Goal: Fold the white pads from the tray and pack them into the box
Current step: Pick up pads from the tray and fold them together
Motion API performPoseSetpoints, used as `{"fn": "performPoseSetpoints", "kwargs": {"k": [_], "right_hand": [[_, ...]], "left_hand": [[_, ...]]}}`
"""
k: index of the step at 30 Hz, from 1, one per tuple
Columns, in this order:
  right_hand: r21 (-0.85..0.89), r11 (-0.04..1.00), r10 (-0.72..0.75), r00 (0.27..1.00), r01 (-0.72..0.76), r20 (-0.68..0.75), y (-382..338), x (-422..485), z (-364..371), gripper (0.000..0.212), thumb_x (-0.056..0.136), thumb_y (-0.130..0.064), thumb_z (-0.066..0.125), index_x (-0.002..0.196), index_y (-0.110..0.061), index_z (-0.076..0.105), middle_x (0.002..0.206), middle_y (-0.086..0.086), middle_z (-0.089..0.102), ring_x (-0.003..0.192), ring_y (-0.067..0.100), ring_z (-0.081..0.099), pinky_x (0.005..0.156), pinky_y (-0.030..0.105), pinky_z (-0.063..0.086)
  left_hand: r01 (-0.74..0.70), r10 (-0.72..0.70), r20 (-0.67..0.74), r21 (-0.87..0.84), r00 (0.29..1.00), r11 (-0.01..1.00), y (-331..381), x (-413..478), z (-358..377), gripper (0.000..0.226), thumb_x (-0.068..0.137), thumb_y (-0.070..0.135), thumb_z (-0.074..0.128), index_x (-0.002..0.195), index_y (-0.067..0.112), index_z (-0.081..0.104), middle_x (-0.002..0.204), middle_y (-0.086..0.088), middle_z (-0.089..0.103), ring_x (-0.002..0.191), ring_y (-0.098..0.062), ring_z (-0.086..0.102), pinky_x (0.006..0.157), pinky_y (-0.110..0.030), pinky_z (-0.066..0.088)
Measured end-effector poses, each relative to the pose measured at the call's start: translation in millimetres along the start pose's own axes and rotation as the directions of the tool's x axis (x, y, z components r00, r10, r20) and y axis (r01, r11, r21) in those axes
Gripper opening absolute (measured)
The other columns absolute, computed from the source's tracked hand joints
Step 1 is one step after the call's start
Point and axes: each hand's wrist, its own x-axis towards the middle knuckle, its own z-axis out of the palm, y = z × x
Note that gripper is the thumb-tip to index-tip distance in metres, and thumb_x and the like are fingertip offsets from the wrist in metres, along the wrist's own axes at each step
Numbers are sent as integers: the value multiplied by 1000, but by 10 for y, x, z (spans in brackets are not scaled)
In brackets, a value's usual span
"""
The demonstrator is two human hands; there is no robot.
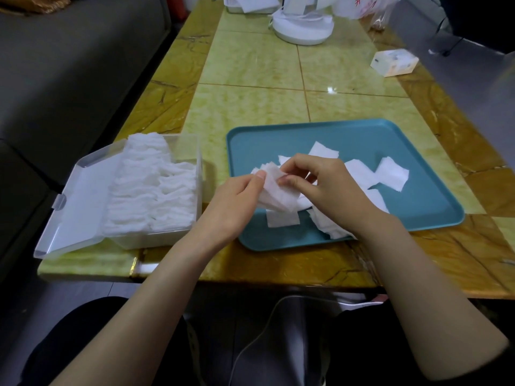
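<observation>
Pad (274, 192) pinched between left hand (237, 201) and right hand (331, 188); right forearm hides part of loose pads (391, 174) on tray (418, 201).

looks like a home living room here: a grey sofa (69, 79) runs along the left edge of a glossy stone-look coffee table (250, 107), with a white round appliance base (302, 29) and a plastic bag (370, 6) at its far edge.

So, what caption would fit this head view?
Left hand and right hand pinch pads over the tray, box alongside.
</observation>
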Motion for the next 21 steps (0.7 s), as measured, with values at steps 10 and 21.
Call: {"fn": "performPoseSetpoints", "kwargs": {"k": [10,21], "right_hand": [[-31,997,63,988,-68,-144,18,21,71,10,90,-23,61,98,-17,60,91,-6,60,85,7,56,74,14,44],[-381,909,263,943,-171,202,83,-30,179,30,77,-34,72,101,-24,58,94,-9,50,95,14,49,68,26,30]], "left_hand": [[-129,173,-182,230,968,965,3,6,-40,23,88,25,63,71,9,59,58,4,49,53,-6,42,52,-21,32],[-103,191,-363,250,912,963,-25,44,-154,30,90,21,59,64,9,48,54,4,38,51,-9,34,45,-19,28]]}}
